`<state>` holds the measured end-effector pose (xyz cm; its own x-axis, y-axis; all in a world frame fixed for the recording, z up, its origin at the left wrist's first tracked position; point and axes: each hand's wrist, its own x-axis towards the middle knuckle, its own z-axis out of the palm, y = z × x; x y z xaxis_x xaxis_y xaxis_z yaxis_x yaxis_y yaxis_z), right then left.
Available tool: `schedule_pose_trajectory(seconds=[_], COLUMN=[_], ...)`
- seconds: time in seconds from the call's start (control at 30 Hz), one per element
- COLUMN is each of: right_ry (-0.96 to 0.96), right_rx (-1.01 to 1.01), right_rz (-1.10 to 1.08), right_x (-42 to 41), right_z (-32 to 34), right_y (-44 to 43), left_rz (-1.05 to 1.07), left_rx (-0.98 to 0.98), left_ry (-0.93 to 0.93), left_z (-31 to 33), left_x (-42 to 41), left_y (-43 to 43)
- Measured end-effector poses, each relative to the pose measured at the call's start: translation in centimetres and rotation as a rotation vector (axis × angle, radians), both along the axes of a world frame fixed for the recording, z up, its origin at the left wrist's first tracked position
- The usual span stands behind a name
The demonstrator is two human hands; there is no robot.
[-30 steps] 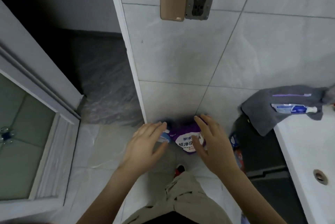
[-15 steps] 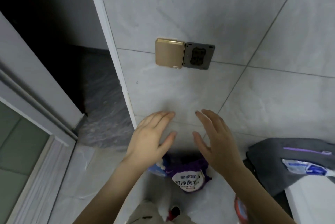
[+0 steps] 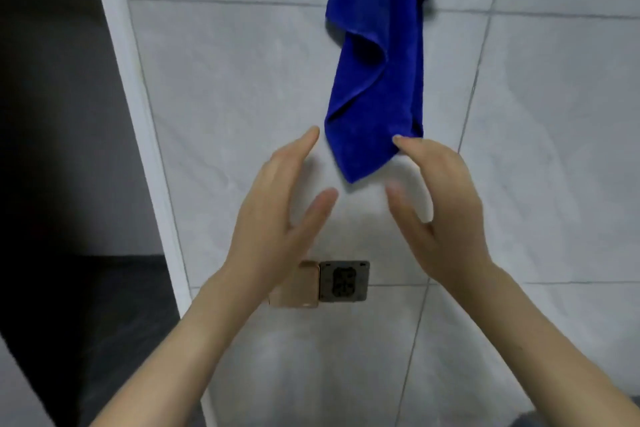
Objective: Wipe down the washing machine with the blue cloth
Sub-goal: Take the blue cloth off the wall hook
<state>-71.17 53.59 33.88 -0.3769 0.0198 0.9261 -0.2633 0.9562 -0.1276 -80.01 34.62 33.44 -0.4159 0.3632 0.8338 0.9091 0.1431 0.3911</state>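
Note:
A deep blue cloth (image 3: 377, 56) hangs down the grey tiled wall, its top cut off by the frame and its pointed lower corner level with my fingers. My left hand (image 3: 277, 212) is raised just left of that corner, fingers straight, not touching it. My right hand (image 3: 440, 205) is raised at the corner's right edge with relaxed, slightly bent fingers; its fingertips reach the cloth's lower right edge without gripping it. The washing machine is out of view.
A gold cover plate (image 3: 298, 288) and a dark grey wall socket (image 3: 344, 281) sit on the tiled wall (image 3: 554, 149) below my hands. A white door frame (image 3: 138, 115) runs down the left, with a dark doorway (image 3: 52, 149) beyond it.
My view has tilted up from the floor to the wall, bringing the blue cloth into sight. Both hands have risen from the purple bag on the floor up to the cloth's lower corner.

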Motion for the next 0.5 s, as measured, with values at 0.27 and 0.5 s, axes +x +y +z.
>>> schedule_pose_trajectory(seconds=[0.27, 0.5], right_ry=[0.364, 0.222], right_rx=[-0.103, -0.175], right_rz=[-0.091, 0.002], right_x=[-2.9, -5.9], right_z=[12.3, 19.7], right_y=[0.0, 0.7], left_rz=[-0.161, 0.091], left_rx=[0.274, 0.197], left_ry=[0.001, 0.377], left_z=[13.2, 18.8], left_x=[-3.7, -6.2], left_y=[4.4, 6.7])
